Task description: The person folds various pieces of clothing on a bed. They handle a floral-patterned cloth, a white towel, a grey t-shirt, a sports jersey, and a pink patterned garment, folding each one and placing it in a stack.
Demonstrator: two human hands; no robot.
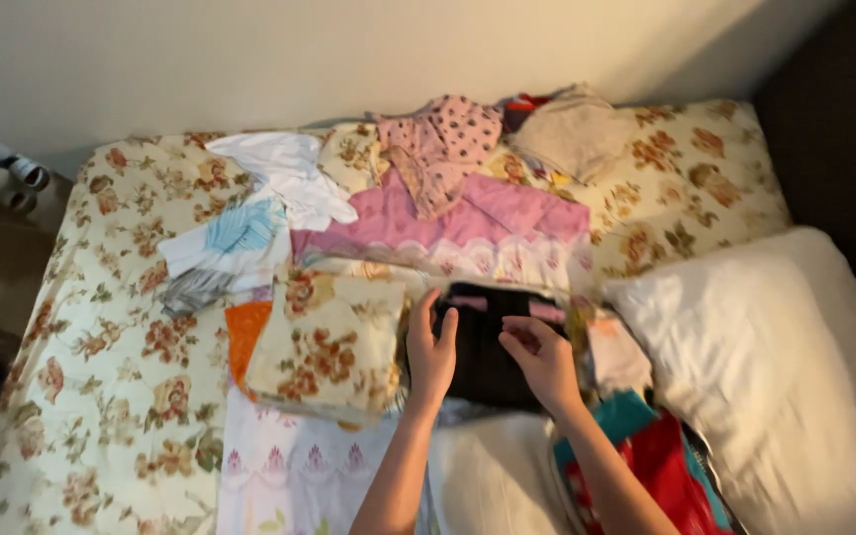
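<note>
Dark garment: a folded black piece [482,347] lies flat near the middle of the bed [101,396], toward its near edge, with pale pink strips across its top edge; lying flat this way, it looks to be pressed and smoothed into a neat fold.
Left hand: the left hand [431,355] rests palm down on the garment's left edge, fingers stretched out and flat, gripping nothing.
Right hand: the right hand [544,362] lies on the garment's right part, fingers loosely curled with the tips pressing the cloth; whether it pinches a fold I cannot tell.
Hands and garment: the garment sits between and under both hands, touching each.
Folded floral cloth: a folded flowered piece [329,347] lies just beside the left hand, over an orange cloth [247,332], likely stacked as a finished pile.
Loose clothes: a pink cloth [468,228], a dotted pink top [443,139], a white shirt [289,168] and a beige piece [577,134] lie spread toward the far edge, unfolded.
Right side: a white pillow [775,367] fills the near right corner; red and teal cloth [651,456] lies between it and the right arm.
</note>
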